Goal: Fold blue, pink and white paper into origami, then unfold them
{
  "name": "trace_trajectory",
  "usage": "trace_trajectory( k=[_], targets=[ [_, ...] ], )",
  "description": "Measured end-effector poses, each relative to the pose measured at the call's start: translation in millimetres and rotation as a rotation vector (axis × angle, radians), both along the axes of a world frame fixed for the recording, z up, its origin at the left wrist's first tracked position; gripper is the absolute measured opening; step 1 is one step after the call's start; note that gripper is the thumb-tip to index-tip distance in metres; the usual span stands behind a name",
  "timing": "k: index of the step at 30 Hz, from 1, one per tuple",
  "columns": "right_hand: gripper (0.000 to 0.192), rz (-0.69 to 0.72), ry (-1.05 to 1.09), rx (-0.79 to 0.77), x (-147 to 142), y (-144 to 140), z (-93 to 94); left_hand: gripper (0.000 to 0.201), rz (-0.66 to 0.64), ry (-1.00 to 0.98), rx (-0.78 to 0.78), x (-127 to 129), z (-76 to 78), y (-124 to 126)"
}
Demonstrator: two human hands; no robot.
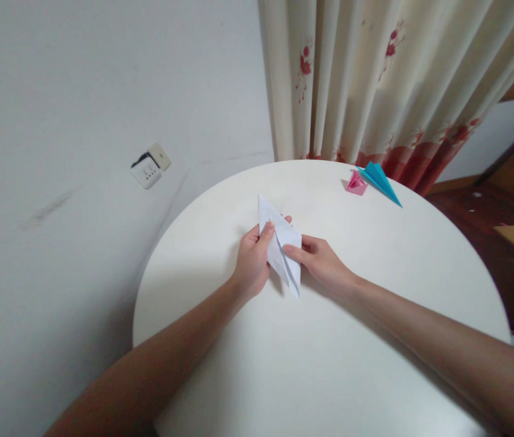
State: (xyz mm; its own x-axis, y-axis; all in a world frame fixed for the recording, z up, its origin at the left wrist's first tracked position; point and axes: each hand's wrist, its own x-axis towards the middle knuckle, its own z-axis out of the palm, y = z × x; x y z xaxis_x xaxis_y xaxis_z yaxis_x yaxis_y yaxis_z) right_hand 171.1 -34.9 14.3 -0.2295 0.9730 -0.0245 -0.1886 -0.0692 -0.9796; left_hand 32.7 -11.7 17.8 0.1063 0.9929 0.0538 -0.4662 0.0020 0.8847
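At frame centre, the left hand (252, 261) and right hand (320, 262) both pinch the folded white paper (280, 246) above the round tabletop (329, 364). Uneven finger pressure could skew its creases or tear the thin tip.

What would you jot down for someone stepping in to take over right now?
Left hand: grips the white folded paper from its left side, thumb on top.
Right hand: pinches the same paper from the right.
The paper is held just above the round white table, already folded to a long pointed shape.
A pink folded piece and blue paper plane lie finished at the far edge.
Left: remaining folds on the white paper.
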Motion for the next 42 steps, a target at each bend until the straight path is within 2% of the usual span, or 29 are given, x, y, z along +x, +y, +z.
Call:
trace_trajectory(
  k=[4,7,10,13,16,19,25,30,33,37,42],
  targets=[
    [0.044,0.084,-0.052,-0.011,0.0,0.4,-9.4,0.036,-0.005,0.01,0.036,-0.2,1.7,-1.4],
    [0.049,0.084,-0.058,-0.017,1.7,0.2,-11.8,0.04,-0.081,0.025,0.038,0.1,3.5,-2.9],
    [0.051,0.068,-0.018,-0.042,3.9,0.2,-7.9,0.041,-0.179,0.076,-0.022,0.5,2.9,-4.1],
    [0.052,0.085,0.041,-0.081,3.8,-0.8,-3.0,0.036,-0.201,0.13,-0.108,0.8,-0.7,-4.8],
    [0.049,0.178,0.104,-0.147,0.7,-3.4,-1.7,0.037,-0.161,0.176,-0.143,0.6,-2.7,-4.7],
    [0.047,0.261,0.105,-0.206,-2.5,-5.2,-4.0,0.038,-0.052,0.171,-0.133,0.0,-1.1,-2.7],
    [0.044,0.323,0.011,-0.198,-0.8,-4.2,-9.8,0.038,0.048,0.083,-0.003,-3.8,3.8,5.2],
    [0.043,0.358,0.004,-0.191,1.0,-3.8,-9.9,0.034,0.091,0.048,0.003,-5.1,6.5,8.9],
    [0.045,0.331,0.004,-0.206,-0.2,-3.8,-7.4,0.035,0.082,0.048,-0.001,-4.0,4.4,8.3],
    [0.046,0.216,0.011,-0.166,-1.1,-3.0,-3.5,0.035,0.029,0.073,-0.031,-2.7,-1.0,4.3],
    [0.041,0.158,-0.137,-0.092,3.7,-0.5,-3.6,0.029,-0.011,0.117,-0.049,-8.3,2.4,6.7]
  ],
)
